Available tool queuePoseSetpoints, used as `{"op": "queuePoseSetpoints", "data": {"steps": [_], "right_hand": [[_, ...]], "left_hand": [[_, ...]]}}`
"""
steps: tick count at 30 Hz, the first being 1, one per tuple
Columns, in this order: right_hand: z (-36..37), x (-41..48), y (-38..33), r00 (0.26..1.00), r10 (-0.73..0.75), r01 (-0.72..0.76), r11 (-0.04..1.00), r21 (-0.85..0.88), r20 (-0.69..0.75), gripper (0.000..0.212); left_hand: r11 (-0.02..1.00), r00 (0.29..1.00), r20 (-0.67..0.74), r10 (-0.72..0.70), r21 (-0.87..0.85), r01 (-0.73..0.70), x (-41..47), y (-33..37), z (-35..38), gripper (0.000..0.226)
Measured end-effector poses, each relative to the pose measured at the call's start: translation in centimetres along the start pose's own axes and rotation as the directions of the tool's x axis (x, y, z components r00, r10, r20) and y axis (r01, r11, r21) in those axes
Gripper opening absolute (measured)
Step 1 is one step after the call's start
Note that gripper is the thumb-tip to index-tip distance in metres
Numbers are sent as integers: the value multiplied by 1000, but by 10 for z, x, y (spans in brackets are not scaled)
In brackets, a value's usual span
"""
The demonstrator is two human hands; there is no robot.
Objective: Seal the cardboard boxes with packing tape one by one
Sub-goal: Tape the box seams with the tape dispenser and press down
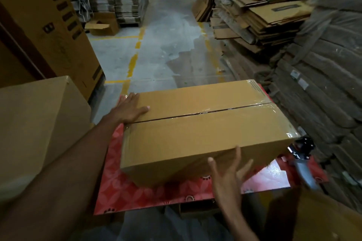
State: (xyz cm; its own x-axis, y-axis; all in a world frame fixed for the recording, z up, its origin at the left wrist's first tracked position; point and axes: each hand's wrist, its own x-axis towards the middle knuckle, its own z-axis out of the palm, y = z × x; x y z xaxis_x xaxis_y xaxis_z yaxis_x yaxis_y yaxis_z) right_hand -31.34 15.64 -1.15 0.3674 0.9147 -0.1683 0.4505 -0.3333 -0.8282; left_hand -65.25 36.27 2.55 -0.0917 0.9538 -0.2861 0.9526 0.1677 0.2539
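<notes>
A brown cardboard box (205,133) lies on a red patterned board (148,191) in front of me, its near edge tilted up. Clear packing tape runs along its top centre seam and over its right end. My left hand (129,108) rests flat on the box's far left corner, fingers spread. My right hand (229,172) cups the near lower edge of the box from below, fingers apart. A black and grey tape dispenser (302,158) lies on the board at the box's right end.
A large closed carton (37,127) stands at my left, taller cartons (49,25) behind it. Stacks of flattened cardboard (264,21) line the right side. An aisle of concrete floor (162,49) with yellow lines runs ahead; a small open box (101,25) sits on it.
</notes>
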Motion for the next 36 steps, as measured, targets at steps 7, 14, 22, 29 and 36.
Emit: {"op": "queuePoseSetpoints", "data": {"steps": [7, 14, 22, 29, 36], "right_hand": [[24, 6, -31, 981, -51, 18, 985, 173, 187, 119], [-13, 92, -44, 993, -108, 116, 973, 200, -55, 50], [-11, 36, -9, 954, -33, -92, 914, 396, 297, 64], [-39, -6, -70, 919, -199, -73, 762, 644, 341, 63], [-4, -78, -194, 797, -499, 132, 693, 709, 339, 60]], "left_hand": [[986, 997, -75, -27, -166, 14, -10, 9, -8, 98], [776, 954, -103, -281, -609, 163, -88, -17, 41, 81], [188, 984, 103, -145, -974, 129, -186, 30, 81, 25], [226, 937, -218, -274, -961, -157, -263, 46, -1, 39], [156, 741, -366, -563, -927, -340, -366, -14, -98, 34]]}}
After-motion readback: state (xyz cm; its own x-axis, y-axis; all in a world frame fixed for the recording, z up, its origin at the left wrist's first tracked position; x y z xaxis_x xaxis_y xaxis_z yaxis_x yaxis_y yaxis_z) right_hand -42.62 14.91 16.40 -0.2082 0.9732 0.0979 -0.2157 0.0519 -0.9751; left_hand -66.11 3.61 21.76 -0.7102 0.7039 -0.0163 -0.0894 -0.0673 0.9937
